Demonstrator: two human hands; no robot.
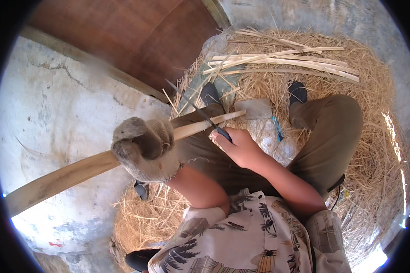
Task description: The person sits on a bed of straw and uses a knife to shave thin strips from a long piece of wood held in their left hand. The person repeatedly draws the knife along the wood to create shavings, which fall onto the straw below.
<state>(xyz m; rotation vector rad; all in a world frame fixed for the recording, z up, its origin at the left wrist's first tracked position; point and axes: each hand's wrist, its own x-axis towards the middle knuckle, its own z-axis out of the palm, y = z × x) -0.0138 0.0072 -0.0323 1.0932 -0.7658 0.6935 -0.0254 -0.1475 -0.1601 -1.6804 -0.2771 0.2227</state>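
Wooden strip inside tightly curled, gloved left grip, with knife inside firmly wrapped right grip.

A reddish-brown panel fills the upper left, edged below by a weathered wooden beam that slants down to the right. Beneath the beam stands a pale, blotchy wall, cracked near its top, with peeling patches and a small red mark low down. Another greyish wall closes the scene behind. Dry, straw-coloured litter spreads thickly across the floor and heaps up on the right, where bright light breaks through in spots. A dull green sheet lies partly under the litter, and a narrow blue strip rests near the middle
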